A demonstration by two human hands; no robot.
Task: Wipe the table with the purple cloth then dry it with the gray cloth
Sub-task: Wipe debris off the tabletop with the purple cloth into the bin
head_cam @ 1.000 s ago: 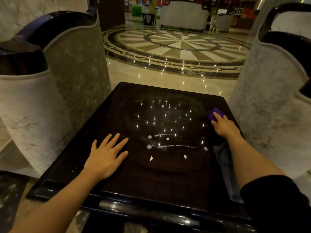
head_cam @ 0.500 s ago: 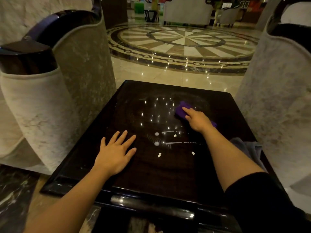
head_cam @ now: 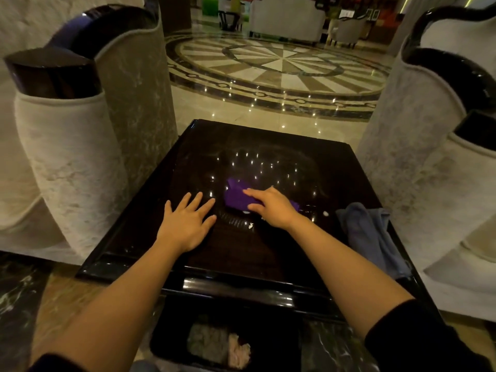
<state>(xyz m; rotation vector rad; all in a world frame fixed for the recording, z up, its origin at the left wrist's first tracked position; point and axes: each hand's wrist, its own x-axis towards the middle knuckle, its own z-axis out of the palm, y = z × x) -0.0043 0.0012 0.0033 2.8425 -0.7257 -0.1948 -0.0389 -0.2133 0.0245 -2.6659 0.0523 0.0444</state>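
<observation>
The dark glossy square table (head_cam: 150, 237) fills the middle of the view. My right hand (head_cam: 273, 206) presses flat on the purple cloth (head_cam: 236, 196) near the table's centre, covering its right part. My left hand (head_cam: 188, 224) lies flat on the tabletop just left of the cloth, fingers spread, holding nothing. The gray cloth (head_cam: 373, 237) lies crumpled along the table's right edge, untouched. Small white crumbs and a white spot (head_cam: 325, 213) sit on the surface near my right hand.
Tall pale armchairs stand close on both sides, one at the left (head_cam: 67, 146) and one at the right (head_cam: 429, 146). A dark bin (head_cam: 166, 342) holding crumpled waste sits below the table's near edge. Polished marble floor (head_cam: 268, 71) lies beyond.
My right hand slid the purple cloth from the table's right edge leftward and nearer, to the centre beside my left hand. The gray cloth has come into full view. My left hand stayed put.
</observation>
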